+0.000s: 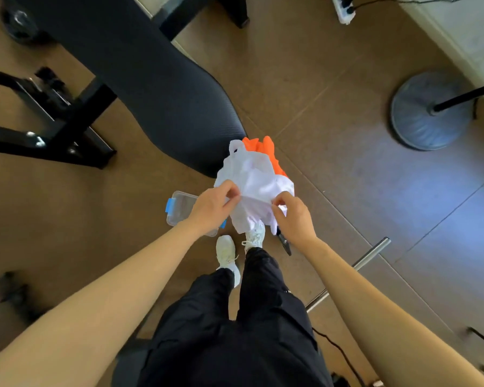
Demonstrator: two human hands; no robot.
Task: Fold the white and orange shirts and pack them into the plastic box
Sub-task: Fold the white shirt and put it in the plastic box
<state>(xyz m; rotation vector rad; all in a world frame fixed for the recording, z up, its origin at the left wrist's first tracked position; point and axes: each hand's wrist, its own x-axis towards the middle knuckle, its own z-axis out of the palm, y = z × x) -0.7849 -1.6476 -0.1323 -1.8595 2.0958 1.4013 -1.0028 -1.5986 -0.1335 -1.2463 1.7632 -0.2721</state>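
The left hand and right hand each pinch the bunched white shirt, fingers curled on its near edge; the orange shirt shows at its twelve o'clock; the plastic box lies on the floor at the left hand's nine o'clock; folding looks barely begun; next, the white shirt likely needs spreading flat.

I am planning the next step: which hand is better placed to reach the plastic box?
The left hand. The plastic box lies just under it in the view, while the right hand pinches the white shirt on the far side. Both hands hold that shirt.
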